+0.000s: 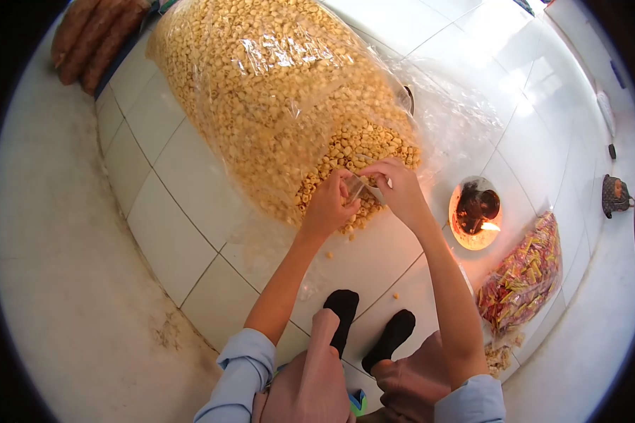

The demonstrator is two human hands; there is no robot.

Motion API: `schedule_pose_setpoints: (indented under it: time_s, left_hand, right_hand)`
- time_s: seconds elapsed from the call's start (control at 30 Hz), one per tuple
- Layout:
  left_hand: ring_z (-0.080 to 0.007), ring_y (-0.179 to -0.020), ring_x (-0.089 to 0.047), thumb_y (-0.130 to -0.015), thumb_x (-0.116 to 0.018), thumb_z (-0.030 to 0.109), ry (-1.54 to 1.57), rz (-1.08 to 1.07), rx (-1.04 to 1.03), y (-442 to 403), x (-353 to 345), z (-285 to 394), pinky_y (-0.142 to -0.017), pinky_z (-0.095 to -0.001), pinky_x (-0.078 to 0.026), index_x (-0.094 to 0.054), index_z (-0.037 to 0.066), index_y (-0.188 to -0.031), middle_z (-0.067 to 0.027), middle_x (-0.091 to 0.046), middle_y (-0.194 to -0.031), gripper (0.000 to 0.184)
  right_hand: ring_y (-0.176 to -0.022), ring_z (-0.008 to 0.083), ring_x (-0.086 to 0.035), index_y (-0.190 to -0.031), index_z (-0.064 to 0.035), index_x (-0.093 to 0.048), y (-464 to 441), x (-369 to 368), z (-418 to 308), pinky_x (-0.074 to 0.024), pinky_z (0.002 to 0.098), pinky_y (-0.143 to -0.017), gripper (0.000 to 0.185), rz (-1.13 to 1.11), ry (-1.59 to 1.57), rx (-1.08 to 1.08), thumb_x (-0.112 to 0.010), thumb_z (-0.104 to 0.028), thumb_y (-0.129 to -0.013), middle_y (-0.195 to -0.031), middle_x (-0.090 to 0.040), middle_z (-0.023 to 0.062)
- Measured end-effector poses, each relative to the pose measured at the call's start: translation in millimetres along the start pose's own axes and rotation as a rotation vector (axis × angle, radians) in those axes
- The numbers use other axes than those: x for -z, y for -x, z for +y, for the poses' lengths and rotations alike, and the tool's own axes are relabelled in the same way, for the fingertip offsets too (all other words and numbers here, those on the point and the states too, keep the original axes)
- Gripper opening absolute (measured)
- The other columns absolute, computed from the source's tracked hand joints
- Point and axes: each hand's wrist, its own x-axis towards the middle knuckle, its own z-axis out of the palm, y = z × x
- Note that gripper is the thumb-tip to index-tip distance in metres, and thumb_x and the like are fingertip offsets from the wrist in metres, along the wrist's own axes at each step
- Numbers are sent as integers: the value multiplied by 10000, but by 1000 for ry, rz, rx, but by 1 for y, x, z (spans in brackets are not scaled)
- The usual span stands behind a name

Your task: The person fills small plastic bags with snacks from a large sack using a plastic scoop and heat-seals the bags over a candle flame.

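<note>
A huge clear plastic bag point(240, 106) full of small yellow ring-shaped snacks lies on the floor in front of me. At its open end, loose snacks point(374, 144) show uncovered. Just over them, my left hand point(328, 202) is closed on one side of a small clear plastic bag point(355, 187). Pinching the other side of the small bag's mouth is my right hand point(398, 189). Whether any snacks are inside the small bag I cannot tell.
To the right, a flame burns on a plate point(456, 229) with a dark, sooty middle. Near it lies a clear bag of red and yellow pieces point(521, 273). Long brown packed bags point(99, 42) are at the upper left. My black-socked feet point(341, 314) stand on white tiles.
</note>
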Motion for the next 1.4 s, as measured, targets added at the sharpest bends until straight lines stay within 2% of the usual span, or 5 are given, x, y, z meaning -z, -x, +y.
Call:
schedule_pose_setpoints:
  time_s: [0.43, 0.6, 0.7, 1.33, 1.4]
  left_hand:
    - [-225, -753, -520, -668, -680, 87, -228, 49, -132, -2, -11, 7, -731, -367, -424, -452, 107, -1062, -46, -483, -746, 456]
    - [-253, -930, -530, -653, -697, 105, -291, 16, -115, -2, -12, 8, -804, -398, -373, -454, 77, -1077, -91, -563, -930, 490]
    - [-240, -907, -525, -652, -693, 118, -342, 27, -156, -1, -14, 13, -797, -385, -370, -452, 88, -1081, -80, -564, -929, 494]
    - [-196, -872, -452, -579, -758, 251, -438, 3, -326, 8, -9, 49, -778, -344, -307, -499, 135, -1117, -7, -491, -884, 608]
    - [-209, -892, -442, -572, -763, 282, -444, -14, -357, 9, -11, 51, -787, -353, -304, -482, 136, -1164, -18, -484, -924, 671]
  right_hand:
    - [-729, 267, -527, -779, -40, -679, -6, -5, 1, -437, 335, -680, 217, -17, 219, 126, -485, 14, -696, -732, -588, 134]
    - [-630, 266, -555, -839, -41, -682, -6, -2, 0, -446, 362, -592, 194, -171, 31, -206, -531, -40, -718, -736, -609, 153]
    - [-568, 259, -499, -699, -13, -658, 0, -1, -4, -400, 349, -774, 109, -239, 145, -112, -561, -60, -710, -543, -543, 140]
    - [-750, 163, -643, -928, -6, -663, 30, 33, 6, -489, 255, -721, 222, -239, 169, -425, -491, -31, -791, -819, -670, 95]
    - [-758, 135, -615, -972, 29, -647, 31, 31, 11, -484, 238, -725, 255, -123, -318, -388, -461, 17, -798, -840, -662, 67]
